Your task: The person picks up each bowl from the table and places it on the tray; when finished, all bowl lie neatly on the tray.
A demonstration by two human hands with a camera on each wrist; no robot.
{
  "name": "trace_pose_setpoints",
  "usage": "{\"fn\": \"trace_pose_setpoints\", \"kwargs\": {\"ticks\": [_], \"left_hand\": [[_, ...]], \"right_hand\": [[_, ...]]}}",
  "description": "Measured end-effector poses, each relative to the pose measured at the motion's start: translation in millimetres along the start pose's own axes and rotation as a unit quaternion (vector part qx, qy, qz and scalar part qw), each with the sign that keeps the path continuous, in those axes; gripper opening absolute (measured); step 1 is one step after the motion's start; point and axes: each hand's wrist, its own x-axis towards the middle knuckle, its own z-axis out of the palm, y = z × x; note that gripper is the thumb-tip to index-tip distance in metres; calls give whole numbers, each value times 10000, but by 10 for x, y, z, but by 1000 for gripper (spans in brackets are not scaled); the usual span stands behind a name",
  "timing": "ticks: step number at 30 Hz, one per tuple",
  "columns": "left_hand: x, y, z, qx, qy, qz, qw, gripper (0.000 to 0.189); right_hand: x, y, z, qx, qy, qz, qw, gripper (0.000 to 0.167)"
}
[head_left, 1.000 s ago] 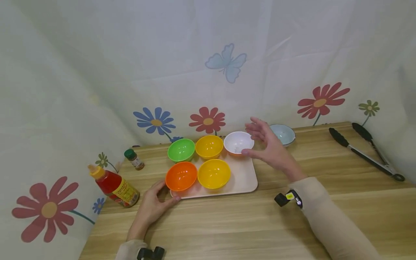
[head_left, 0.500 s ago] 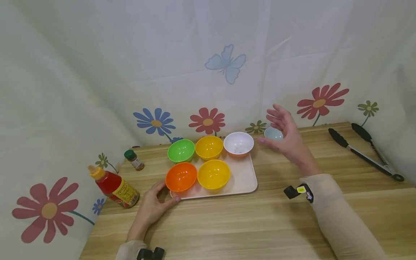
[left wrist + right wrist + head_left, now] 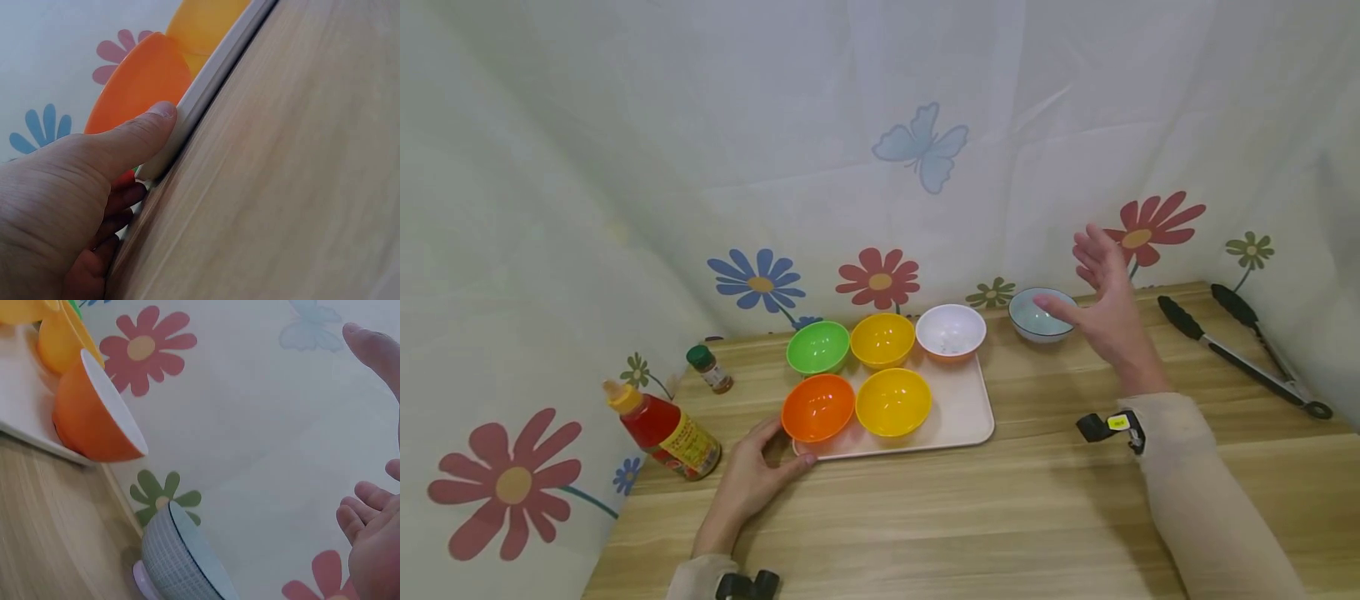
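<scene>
A pale tray [image 3: 966, 417] bears an orange bowl [image 3: 818, 407], two yellow bowls, a green bowl [image 3: 817, 348] and a white-lined bowl [image 3: 951, 329] with an orange outside. At the tray's front left corner is my left hand [image 3: 747, 483]; in the left wrist view its thumb lies on the rim [image 3: 219, 69] and the fingers curl at the side, partly hidden. My right hand [image 3: 1116, 325] is raised with fingers spread, holding nothing. Just left of it on the table stands a small light blue bowl [image 3: 1028, 321]; its checked outside shows in the right wrist view.
To the left stand a red sauce bottle [image 3: 666, 437] with a yellow cap and a green-capped spice jar [image 3: 711, 372]. Black-tipped tongs [image 3: 1255, 367] lie spread at the right. A flowered cloth [image 3: 820, 167] hangs behind the wooden table [image 3: 925, 517].
My right hand has moved right, from beside the white-lined bowl past the light blue bowl, uncovering most of it. The left hand and the tray stay in place.
</scene>
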Motion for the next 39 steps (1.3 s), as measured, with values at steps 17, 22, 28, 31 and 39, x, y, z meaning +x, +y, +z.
{"fn": "trace_pose_setpoints", "kwargs": {"ticks": [17,22,28,31,39], "left_hand": [[3,1,0,-13,-4,31,10000,91],[-1,4,-2,-41,10,51,10000,90],[0,-2,0,50,28,46,10000,90],[0,-4,0,94,42,52,9999,90],[2,-2,-3,98,14,6,10000,92]], "right_hand": [[-75,585,-82,-566,-84,1056,9928,118],[-84,752,-68,-587,-177,1172,9912,120],[-110,848,-31,-702,-243,1190,9901,124],[-127,861,-22,-785,-240,1254,9887,125],[-141,965,-2,-798,-285,1355,9872,125]]}}
